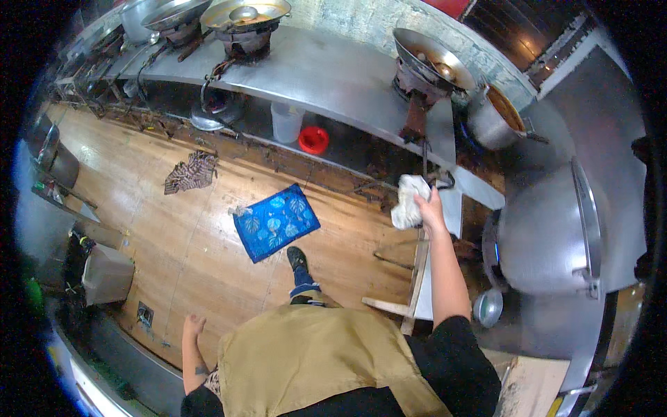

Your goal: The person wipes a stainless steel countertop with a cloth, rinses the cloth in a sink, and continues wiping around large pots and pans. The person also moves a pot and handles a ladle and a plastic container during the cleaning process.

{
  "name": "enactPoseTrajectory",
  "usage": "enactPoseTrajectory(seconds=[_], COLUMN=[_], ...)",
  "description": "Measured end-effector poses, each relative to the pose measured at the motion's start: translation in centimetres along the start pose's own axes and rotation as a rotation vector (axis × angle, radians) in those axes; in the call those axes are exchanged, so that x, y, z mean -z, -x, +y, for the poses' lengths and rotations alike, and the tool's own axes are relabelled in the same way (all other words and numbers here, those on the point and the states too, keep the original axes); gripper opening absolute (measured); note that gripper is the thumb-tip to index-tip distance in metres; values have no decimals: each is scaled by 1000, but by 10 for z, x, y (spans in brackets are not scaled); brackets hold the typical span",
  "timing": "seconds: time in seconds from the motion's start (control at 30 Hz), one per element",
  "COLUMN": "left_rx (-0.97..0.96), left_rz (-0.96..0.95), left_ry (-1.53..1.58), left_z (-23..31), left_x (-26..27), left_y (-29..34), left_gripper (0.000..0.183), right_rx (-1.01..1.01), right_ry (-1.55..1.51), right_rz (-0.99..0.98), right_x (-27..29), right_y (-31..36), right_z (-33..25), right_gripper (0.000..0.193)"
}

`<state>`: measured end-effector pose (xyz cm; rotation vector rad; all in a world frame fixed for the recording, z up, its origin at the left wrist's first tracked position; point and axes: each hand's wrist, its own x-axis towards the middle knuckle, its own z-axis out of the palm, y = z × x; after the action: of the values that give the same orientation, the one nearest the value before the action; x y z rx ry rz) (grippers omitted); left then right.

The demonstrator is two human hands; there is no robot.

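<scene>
My right hand [432,208] is closed around a crumpled white cloth [408,203], held out beside the front edge of the steel stove counter [319,76]. Just above the cloth, a burner's pipe and handle stick out from the counter. My left hand [194,325] hangs low at my left side over the floor, its fingers curled in and nothing visible in them. A tan apron [306,354] covers my front, and one dark shoe [297,258] shows below it, close to a blue leaf-patterned mat [276,222].
Woks [432,59] sit on burners along the counter. At right stand a pot of brown liquid [497,117] and a big steel pot [545,229]. A red container [313,140] sits on the under-shelf. A patterned rag [191,172] and a bin [108,274] are at left.
</scene>
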<state>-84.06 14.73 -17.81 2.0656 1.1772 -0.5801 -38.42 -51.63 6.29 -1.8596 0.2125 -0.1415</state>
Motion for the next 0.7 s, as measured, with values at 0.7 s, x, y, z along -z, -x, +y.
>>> enactPoseTrajectory(seconds=[0.7], left_rx=[236], left_rz=[296], left_ry=[432], left_z=[82], left_x=[24], left_y=[78], left_gripper=[38], right_rx=[358], right_ry=[1145], right_rz=[10], right_x=[-219], right_y=[-311], right_z=[45], right_gripper=[61])
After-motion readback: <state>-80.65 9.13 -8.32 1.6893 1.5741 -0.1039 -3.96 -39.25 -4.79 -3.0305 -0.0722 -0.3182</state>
